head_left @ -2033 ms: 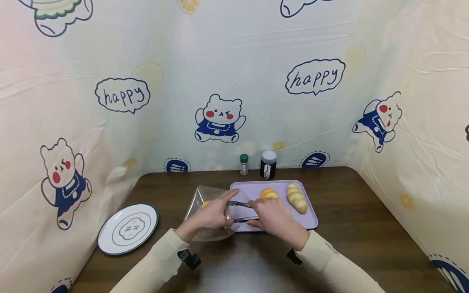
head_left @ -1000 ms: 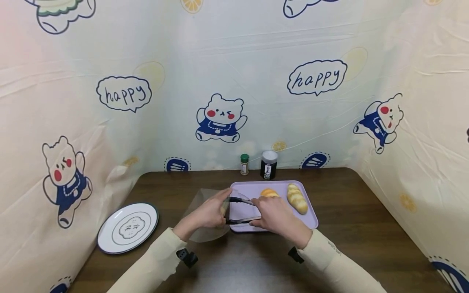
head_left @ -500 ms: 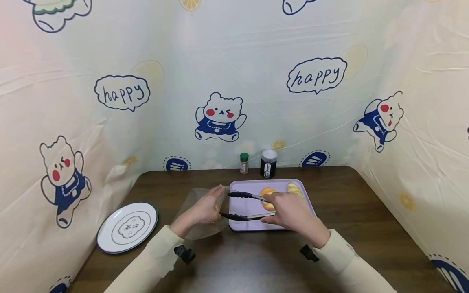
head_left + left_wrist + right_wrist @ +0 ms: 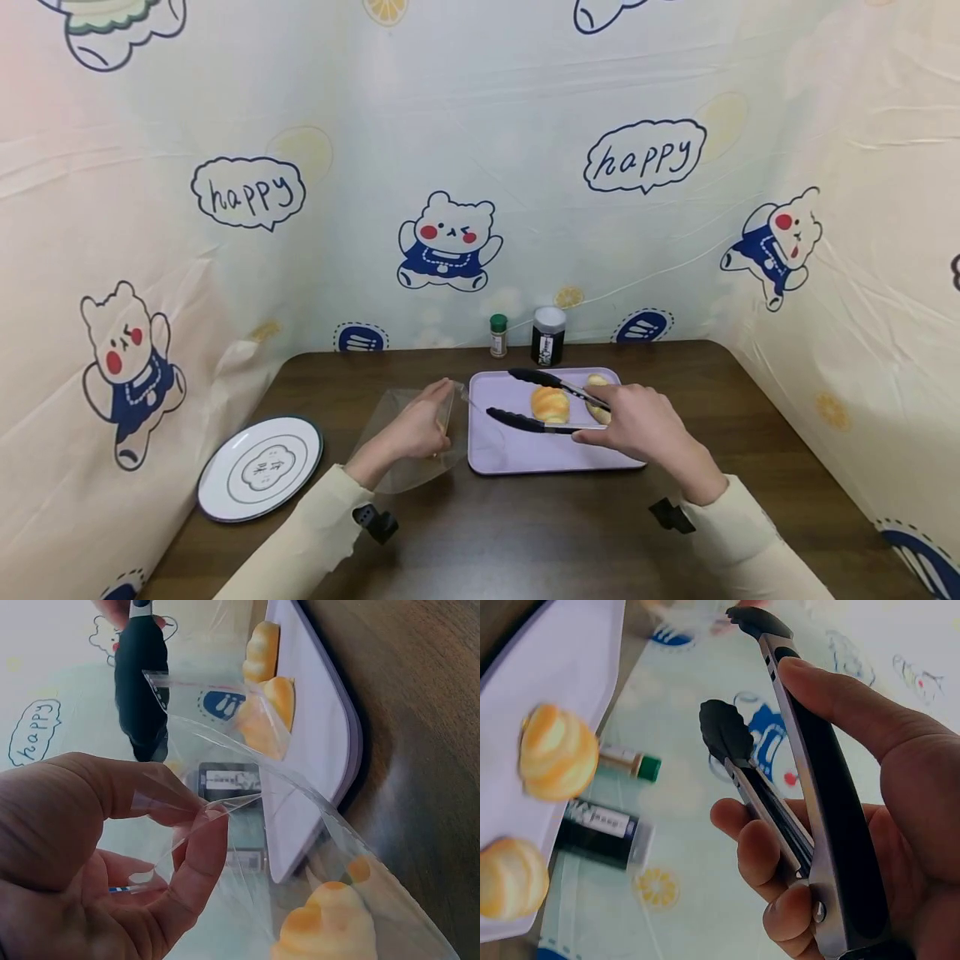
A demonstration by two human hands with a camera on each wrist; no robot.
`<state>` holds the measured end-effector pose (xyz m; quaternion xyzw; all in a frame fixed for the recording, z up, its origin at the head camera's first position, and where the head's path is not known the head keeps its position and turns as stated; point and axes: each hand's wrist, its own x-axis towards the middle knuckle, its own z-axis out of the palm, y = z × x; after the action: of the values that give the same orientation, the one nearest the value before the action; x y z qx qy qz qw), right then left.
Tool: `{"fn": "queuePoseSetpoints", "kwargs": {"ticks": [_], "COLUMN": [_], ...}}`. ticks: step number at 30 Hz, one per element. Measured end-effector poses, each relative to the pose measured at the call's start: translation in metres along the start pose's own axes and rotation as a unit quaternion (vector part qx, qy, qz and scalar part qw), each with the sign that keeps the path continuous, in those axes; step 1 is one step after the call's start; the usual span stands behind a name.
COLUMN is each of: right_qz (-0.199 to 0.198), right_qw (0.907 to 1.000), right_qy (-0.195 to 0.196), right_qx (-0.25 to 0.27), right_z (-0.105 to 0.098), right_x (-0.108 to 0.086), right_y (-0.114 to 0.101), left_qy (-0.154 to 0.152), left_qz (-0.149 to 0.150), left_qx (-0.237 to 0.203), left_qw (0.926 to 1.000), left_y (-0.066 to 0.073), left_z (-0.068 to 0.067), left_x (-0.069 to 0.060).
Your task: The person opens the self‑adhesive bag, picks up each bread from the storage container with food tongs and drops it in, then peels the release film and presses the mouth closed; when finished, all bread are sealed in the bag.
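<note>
My left hand pinches the rim of a clear plastic bag between thumb and finger, left of the lilac tray. Inside the bag, a golden bread roll shows in the left wrist view. My right hand grips metal tongs with black tips. Their arms are spread, with nothing between the tips, over the tray. Behind them on the tray lie a round bread roll and a longer ridged bread, partly hidden by my right hand and the tongs.
A white plate with a dark rim lies at the table's left. Behind the tray stand a green-capped spice bottle and a dark jar with a pale lid. Printed cloth walls enclose the brown table.
The tongs have come out of the bag's mouth and moved right over the tray with my right hand. My left hand keeps holding the bag, shifted slightly left.
</note>
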<state>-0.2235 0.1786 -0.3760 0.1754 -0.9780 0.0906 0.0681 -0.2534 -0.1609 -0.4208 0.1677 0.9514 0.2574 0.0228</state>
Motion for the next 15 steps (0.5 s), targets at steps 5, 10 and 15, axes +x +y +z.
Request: {"fn": "queuePoseSetpoints", "kwargs": {"ticks": [5,10,15], "right_qz": [0.053,0.095,0.111], "right_qw": [0.9982,0.994,0.9911], "right_qy": [-0.027,-0.053,-0.071], "right_qx": [0.005,-0.01,-0.022], "right_z": [0.004,0.012,0.024], "right_x": [0.002,0.005,0.012], "right_y": [0.015,0.024,0.031], "left_qy": [0.003,0.003,0.009], "left_qz": [0.001,-0.002,0.009], "left_qx": [-0.004,-0.009,-0.007], "left_qw": [1.0,1.0,0.9999], "left_y": [0.0,0.0,0.0], "left_z": [-0.001,-0.002,-0.002], "left_x": [-0.001,0.0,-0.001]}}
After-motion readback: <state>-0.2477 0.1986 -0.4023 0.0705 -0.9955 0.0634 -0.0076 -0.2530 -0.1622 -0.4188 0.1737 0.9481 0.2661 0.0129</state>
